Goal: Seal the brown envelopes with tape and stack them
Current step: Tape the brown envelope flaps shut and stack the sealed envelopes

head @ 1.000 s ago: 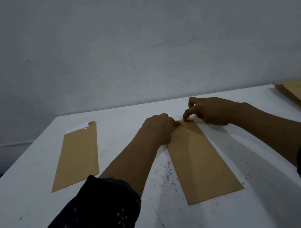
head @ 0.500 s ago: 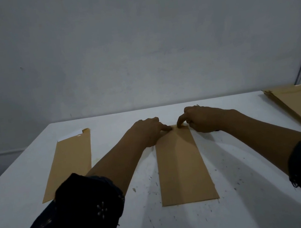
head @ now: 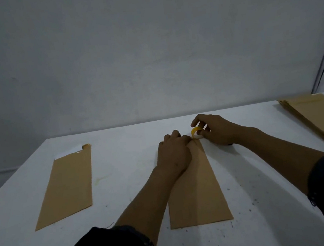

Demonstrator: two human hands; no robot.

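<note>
A long brown envelope [head: 198,192] lies lengthwise on the white table [head: 119,148] in front of me. My left hand [head: 174,154] rests on its far end, fingers bent and pressing the flap area down. Just beyond that end my right hand [head: 214,131] pinches a small yellow tape roll [head: 195,132] held upright at the envelope's top edge. Whether tape is stuck to the flap is hidden by my fingers.
A second brown envelope [head: 66,185] with a white slip at its top lies to the left. A stack of brown envelopes [head: 320,121] sits at the table's far right. A grey wall stands behind the table.
The yellow tape roll has come into sight in my right hand, lifted slightly at the envelope's top. My left hand has slid further onto the envelope's end.
</note>
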